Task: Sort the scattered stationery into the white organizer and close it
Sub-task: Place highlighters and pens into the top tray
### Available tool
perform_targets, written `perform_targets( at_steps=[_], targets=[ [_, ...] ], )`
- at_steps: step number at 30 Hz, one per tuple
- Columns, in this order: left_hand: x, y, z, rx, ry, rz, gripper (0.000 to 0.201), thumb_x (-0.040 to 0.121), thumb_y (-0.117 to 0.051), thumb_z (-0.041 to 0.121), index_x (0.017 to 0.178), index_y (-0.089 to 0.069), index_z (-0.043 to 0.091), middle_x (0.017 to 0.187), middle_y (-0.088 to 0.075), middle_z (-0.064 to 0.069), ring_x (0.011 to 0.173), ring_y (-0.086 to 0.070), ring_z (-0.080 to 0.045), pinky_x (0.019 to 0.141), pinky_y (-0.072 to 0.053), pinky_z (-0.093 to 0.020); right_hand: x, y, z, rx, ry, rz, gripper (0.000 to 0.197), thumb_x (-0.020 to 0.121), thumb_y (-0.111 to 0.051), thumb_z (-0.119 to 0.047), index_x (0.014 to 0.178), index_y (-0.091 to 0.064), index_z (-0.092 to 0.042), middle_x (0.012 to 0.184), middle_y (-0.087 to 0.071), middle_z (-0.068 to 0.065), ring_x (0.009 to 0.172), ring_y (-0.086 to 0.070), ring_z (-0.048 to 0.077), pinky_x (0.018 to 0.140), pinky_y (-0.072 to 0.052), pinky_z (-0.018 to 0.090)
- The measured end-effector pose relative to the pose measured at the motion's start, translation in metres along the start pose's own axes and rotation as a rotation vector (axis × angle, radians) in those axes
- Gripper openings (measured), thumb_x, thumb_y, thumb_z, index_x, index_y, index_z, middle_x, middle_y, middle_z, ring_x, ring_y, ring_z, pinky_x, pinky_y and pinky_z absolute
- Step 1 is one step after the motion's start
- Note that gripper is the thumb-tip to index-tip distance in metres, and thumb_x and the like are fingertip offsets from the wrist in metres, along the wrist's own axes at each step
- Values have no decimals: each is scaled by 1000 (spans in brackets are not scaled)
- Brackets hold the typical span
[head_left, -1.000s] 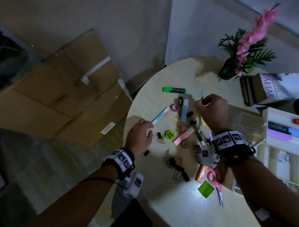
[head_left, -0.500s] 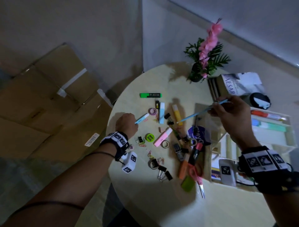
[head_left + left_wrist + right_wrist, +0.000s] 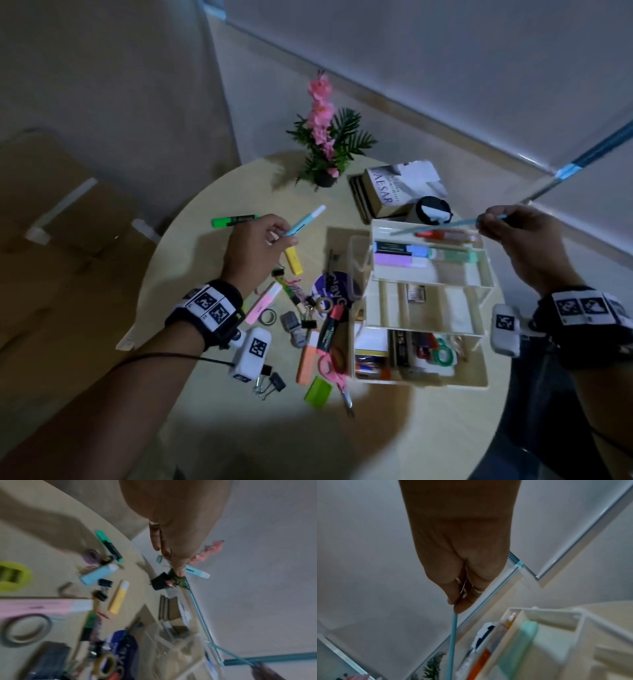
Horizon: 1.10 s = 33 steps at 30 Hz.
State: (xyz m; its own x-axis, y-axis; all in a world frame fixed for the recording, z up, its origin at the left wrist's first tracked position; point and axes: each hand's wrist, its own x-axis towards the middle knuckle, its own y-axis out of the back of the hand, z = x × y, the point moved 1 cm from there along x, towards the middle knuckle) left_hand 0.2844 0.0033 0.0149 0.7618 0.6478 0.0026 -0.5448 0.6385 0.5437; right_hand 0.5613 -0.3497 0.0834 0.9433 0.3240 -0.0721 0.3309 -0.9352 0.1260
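Note:
The white organizer [image 3: 428,310] stands with its tiers spread on the right of the round table [image 3: 212,421], holding markers and tape. My right hand [image 3: 513,236] pinches a thin blue pencil [image 3: 442,226] by its end, held level over the top tray [image 3: 553,616]; the same pencil [image 3: 452,642] runs down from my fingers in the right wrist view. My left hand [image 3: 257,243] is lifted above the scattered stationery and holds a light blue highlighter with a white cap [image 3: 305,221], which also shows past my fingers [image 3: 197,572].
Loose on the table lie a green highlighter [image 3: 234,221], yellow highlighter [image 3: 294,260], pink highlighter [image 3: 263,301], orange marker [image 3: 306,363], pink scissors [image 3: 337,378], binder clips [image 3: 270,380] and tape rolls. A potted pink flower [image 3: 323,150], books [image 3: 397,192] and a cardboard box [image 3: 61,240] stand behind.
My right hand carried the blue pencil from the pile rightward to above the organizer's top tray. My left hand lifted the light blue highlighter off the table.

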Motion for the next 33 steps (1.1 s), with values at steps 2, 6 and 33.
perform_targets(
  at_steps=[2, 6, 33],
  targets=[
    [4, -22, 30, -24, -69, -16, 14, 82, -88, 25, 90, -76, 23, 82, -72, 11, 72, -58, -6, 67, -55, -29, 5, 15, 17, -26, -13, -26, 29, 78, -77, -18, 96, -69, 3, 76, -76, 1, 75, -72, 14, 86, -61, 25],
    [11, -64, 80, 25, -190, -74, 12, 84, -85, 25, 95, -80, 23, 84, -73, 11, 76, -63, -13, 71, -58, -36, 15, 34, 50, -178, -14, -62, 5, 90, -75, 1, 91, -73, -3, 76, -75, -1, 75, -69, 13, 87, -60, 29],
    [45, -160, 128, 493, -244, -354, 9, 84, -84, 31, 92, -83, 25, 92, -77, 3, 86, -68, -21, 85, -53, -38, 24, 20, 70, -829, 245, -65, 13, 87, -81, -25, 95, -81, -14, 89, -75, 5, 75, -65, 20, 70, -50, 30]
  ],
)
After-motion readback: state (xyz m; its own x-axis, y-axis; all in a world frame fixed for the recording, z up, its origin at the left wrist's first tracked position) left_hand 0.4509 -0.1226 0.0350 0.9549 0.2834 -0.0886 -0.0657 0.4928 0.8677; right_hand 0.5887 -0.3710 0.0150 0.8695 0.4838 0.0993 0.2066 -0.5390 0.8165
